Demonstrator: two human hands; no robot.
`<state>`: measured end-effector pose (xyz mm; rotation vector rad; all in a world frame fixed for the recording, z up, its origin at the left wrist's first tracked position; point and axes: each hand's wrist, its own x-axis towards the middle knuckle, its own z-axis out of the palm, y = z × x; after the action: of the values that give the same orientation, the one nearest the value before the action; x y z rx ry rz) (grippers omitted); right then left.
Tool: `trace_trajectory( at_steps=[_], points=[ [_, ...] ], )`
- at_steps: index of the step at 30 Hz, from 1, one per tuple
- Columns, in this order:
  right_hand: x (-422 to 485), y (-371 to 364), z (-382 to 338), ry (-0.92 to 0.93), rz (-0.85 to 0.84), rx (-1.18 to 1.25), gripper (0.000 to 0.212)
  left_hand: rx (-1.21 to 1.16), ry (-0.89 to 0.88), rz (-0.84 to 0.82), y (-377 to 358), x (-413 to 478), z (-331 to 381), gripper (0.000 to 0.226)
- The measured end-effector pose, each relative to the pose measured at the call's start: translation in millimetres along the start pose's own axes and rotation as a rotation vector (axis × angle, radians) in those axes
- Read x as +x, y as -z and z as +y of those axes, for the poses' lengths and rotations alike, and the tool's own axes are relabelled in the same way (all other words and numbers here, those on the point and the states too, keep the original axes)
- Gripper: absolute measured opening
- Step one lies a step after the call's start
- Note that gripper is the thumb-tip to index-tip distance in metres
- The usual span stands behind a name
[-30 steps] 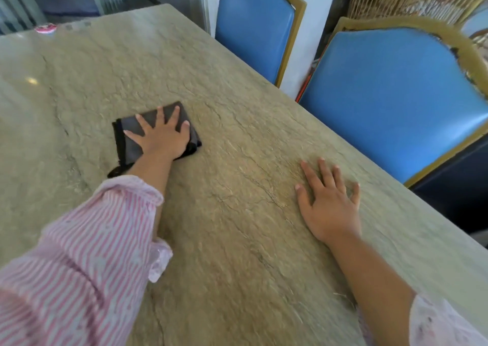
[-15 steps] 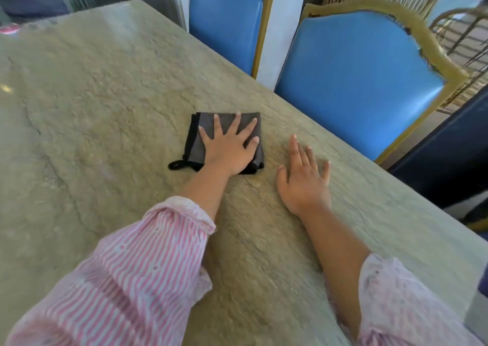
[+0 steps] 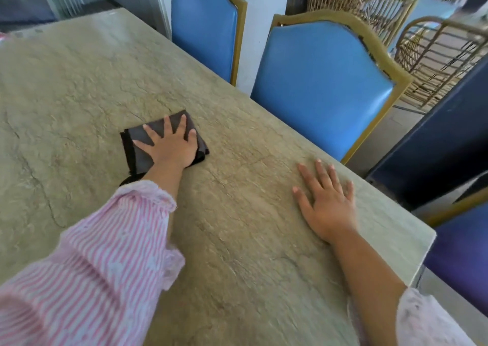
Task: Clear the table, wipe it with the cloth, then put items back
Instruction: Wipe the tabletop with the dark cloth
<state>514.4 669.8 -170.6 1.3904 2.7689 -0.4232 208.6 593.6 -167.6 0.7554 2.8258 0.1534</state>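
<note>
On the head view I see the left hand (image 3: 171,147) lying flat on the dark cloth (image 3: 137,147), with its fingers spread wide, pressing it onto the table (image 3: 79,94). The folded cloth sits near the middle of the table. The right hand (image 3: 327,203) lies flat and open on the bare table near its edge, by a blue chair (image 3: 322,89). A moment ago the two hands were close together. Now the cloth and left hand are well apart from the right hand.
</note>
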Motion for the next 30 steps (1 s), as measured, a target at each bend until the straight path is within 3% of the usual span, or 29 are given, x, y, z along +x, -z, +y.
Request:
trace_trajectory(
  at_steps=[5, 11, 14, 17, 21, 28, 30],
  points=[
    [1.1, -4.4, 3.1, -0.013, 0.075, 0.048, 0.066, -0.006, -0.127, -0.008, -5.7, 12.3, 72.7, 0.056],
    [-0.4, -2.7, 0.7, -0.046, 0.091, 0.107, 0.069, 0.024, -0.457, -0.031, -31.0, -73.5, 101.1, 0.055],
    [-4.9, -0.9, -0.8, -0.121, 0.146, 0.138, 0.072, 0.038, -0.444, 0.006, -30.7, -85.1, 63.5, 0.055],
    [-5.0, -0.7, -1.5, -0.144, 0.150, 0.112, 0.072, 0.038, -0.302, 0.009, -20.2, -62.1, 34.4, 0.055],
    [-0.4, -4.0, -0.1, -0.119, 0.158, 0.080, 0.072, 0.054, -0.183, 0.008, -18.0, -40.8, 57.0, 0.056],
    [-18.5, 8.6, 7.2, -0.031, 0.172, 0.309, 0.059, 0.062, -0.485, -0.036, -38.5, -136.7, 96.6, 0.056],
    [-34.5, 10.2, 20.7, -0.107, 0.157, 0.227, 0.056, 0.074, -0.507, -0.022, -43.7, -156.2, 80.9, 0.056]
  ],
)
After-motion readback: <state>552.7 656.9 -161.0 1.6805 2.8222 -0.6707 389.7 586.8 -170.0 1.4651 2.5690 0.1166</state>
